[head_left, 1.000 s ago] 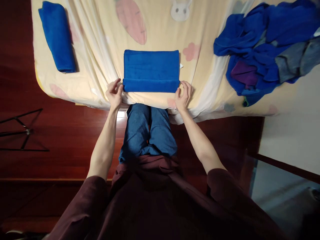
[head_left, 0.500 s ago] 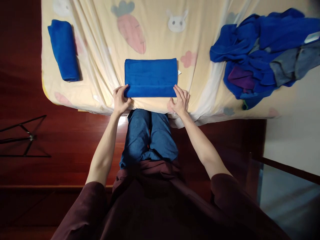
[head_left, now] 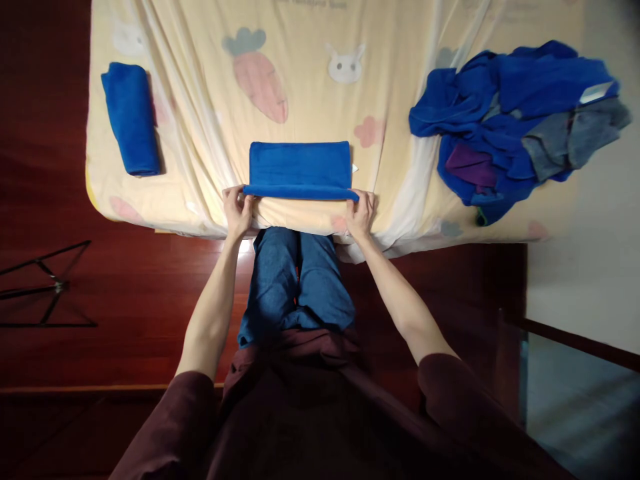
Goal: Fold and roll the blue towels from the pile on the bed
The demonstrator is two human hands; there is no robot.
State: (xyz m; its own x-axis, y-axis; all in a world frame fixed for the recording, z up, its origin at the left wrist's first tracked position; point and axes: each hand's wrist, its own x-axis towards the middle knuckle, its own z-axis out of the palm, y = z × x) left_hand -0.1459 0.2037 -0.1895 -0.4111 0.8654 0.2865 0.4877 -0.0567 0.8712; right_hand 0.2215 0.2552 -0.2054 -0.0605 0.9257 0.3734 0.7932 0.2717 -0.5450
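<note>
A blue towel (head_left: 301, 163) lies in front of me near the bed's edge, with its near edge lifted into a narrow fold. My left hand (head_left: 237, 208) pinches the left end of that fold between thumb and fingers. At the right end, my right hand (head_left: 362, 211) is closed on the fold the same way. A small white tag shows at the towel's right side.
The bed has a cream sheet (head_left: 300, 87) printed with carrots and rabbits. A rolled blue cloth (head_left: 133, 120) lies at the left. A heap of blue, grey and purple cloths (head_left: 515, 127) sits at the right. Black stand legs (head_left: 55, 287) show on the wooden floor.
Both hands have gripped the towel's near edge and raised it, folding it up into a narrow strip. The view has shifted slightly, so the bed sits lower in the picture.
</note>
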